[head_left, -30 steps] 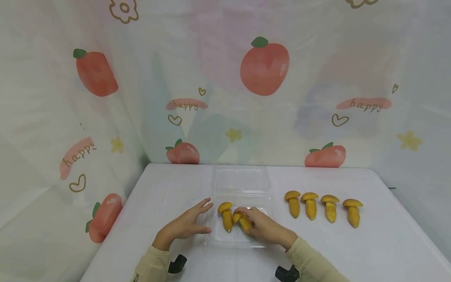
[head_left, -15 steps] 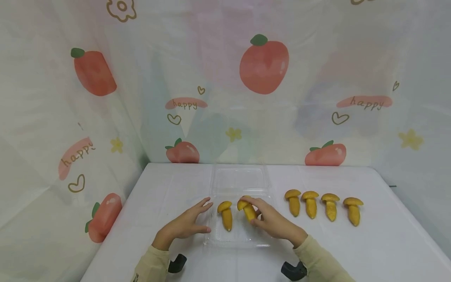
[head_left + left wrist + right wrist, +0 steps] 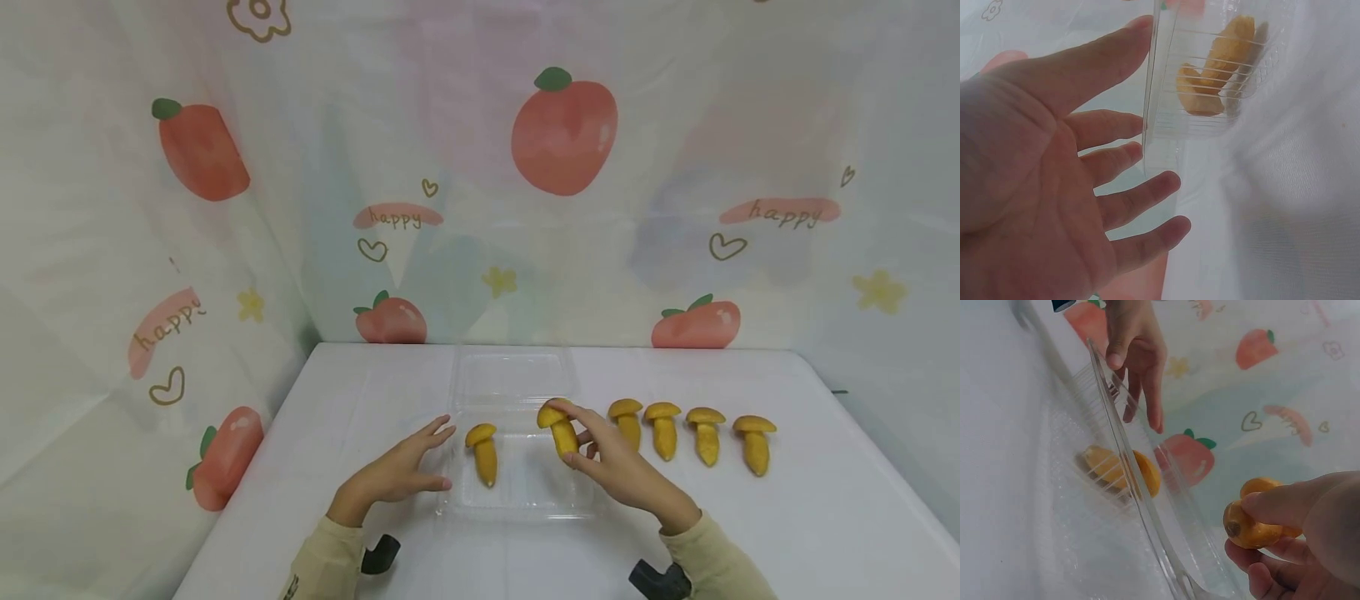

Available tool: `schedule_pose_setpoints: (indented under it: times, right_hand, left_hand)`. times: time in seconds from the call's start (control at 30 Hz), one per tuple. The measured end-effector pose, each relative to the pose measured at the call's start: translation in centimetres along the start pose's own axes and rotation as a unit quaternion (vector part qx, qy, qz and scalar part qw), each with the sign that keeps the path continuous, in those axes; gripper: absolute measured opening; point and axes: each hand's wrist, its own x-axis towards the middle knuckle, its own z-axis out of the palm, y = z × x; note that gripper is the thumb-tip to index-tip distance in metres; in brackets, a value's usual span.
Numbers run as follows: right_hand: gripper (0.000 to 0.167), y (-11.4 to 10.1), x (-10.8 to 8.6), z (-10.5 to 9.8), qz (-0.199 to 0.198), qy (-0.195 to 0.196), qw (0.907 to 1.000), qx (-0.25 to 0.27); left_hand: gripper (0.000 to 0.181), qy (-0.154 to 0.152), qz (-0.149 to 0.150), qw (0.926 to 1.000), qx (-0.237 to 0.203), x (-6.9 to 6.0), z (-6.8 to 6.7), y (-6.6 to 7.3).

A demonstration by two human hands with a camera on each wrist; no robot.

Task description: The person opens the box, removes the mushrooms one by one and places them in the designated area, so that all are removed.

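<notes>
A clear plastic clamshell box (image 3: 517,500) lies with its lid folded back on the white table. Inside, at its left, lies one yellow toy mushroom (image 3: 485,457), also visible through the ribbed wall in the left wrist view. My right hand (image 3: 626,467) pinches another yellow mushroom (image 3: 561,429) between thumb and fingers, above the box's right side; in the right wrist view this held mushroom (image 3: 1250,525) is clear of the rim. My left hand (image 3: 393,471) has its fingers spread at the box's left edge; the left wrist view shows thumb and fingertips at the rim.
Right of the box several yellow mushrooms stand in a row, from one (image 3: 627,421) partly behind my right hand to one (image 3: 755,443) at the far right. The transparent lid (image 3: 513,375) reaches toward the back edge. A printed cloth (image 3: 465,167) hangs behind the table.
My right hand has lifted the mushroom out of the box and carried it right, toward the box's right edge. The left hand stays in place.
</notes>
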Motion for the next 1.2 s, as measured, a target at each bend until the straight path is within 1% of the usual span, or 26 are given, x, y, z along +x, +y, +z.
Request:
schedule_pose_setpoints:
  times: [0.17, 0.3, 0.37, 0.57, 0.67, 0.77, 0.93, 1.07, 1.2]
  right_hand:
    - [0.067, 0.3, -1.4, -1.1, -0.005, 0.026, 0.9996, 0.000]
    - [0.068, 0.3, -2.2, -1.9, 0.005, 0.041, 0.9992, -0.003]
    - [0.069, 0.3, -2.5, -2.4, 0.012, 0.048, 0.9987, -0.007]
    - [0.070, 0.5, -3.1, -3.7, 0.001, 0.074, 0.9969, -0.026]
    - [0.071, 0.7, -3.4, -4.2, 0.009, 0.089, 0.9951, -0.042]
    - [0.072, 1.1, -3.7, -4.8, 0.020, 0.102, 0.9930, -0.055]
    - [0.073, 1.9, -4.2, -6.1, 0.019, 0.122, 0.9903, -0.065]
    - [0.074, 2.9, -4.5, -7.1, 0.014, 0.145, 0.9864, -0.077]
    - [0.073, 4.2, -4.8, -7.8, 0.015, 0.149, 0.9854, -0.080]
  left_hand:
    - [0.081, 0.001, -0.005, 1.0000, -0.003, -0.1, 0.1, 0.1]
    - [0.081, 0.000, -0.005, 1.0000, -0.007, 0.0, 0.0, 0.1]
    - [0.081, 0.000, -0.003, 1.0000, -0.008, 0.0, 0.0, 0.0]
    - [0.081, -0.001, 0.008, 0.9999, -0.012, 0.0, 0.0, -0.1]
    - [0.081, -0.002, 0.011, 0.9998, -0.015, 0.0, 0.0, -0.1]
    - [0.081, -0.001, 0.010, 0.9999, -0.012, 0.0, 0.0, -0.1]
    - [0.080, 0.001, 0.008, 0.9999, -0.005, 0.1, 0.0, -0.1]
    - [0.081, 0.002, 0.000, 1.0000, -0.002, 0.1, 0.1, 0.0]
    - [0.082, 0.003, -0.007, 1.0000, -0.005, 0.1, 0.2, 0.0]
